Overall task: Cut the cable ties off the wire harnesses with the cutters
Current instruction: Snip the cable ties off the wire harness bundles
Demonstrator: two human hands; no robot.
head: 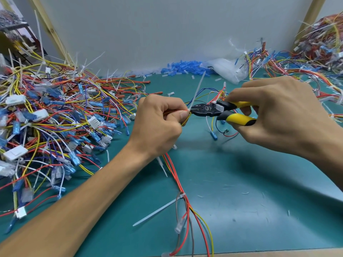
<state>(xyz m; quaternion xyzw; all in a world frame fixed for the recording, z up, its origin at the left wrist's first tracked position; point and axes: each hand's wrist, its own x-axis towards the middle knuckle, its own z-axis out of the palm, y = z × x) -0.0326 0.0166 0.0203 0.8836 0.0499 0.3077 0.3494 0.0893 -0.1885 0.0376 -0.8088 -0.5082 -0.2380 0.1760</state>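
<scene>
At my far left the pile of uncut harnesses [55, 117] lies heaped on the tabletop [241, 182]. My left hand [159, 123] is curled into a fist round one harness [174, 175], pinching its wires between thumb and forefinger, with the rest trailing down toward me. The cable tie [196, 91] sits just right of that thumb, its head against the wires and its tail slanting up and to the right. The cutters [202, 111] lie almost level, long axis left to right, with the tips at the tie's head. My right hand [278, 115] is wrapped round the yellow handles. I judge the squeeze must catch the tie, not the wire beside it.
</scene>
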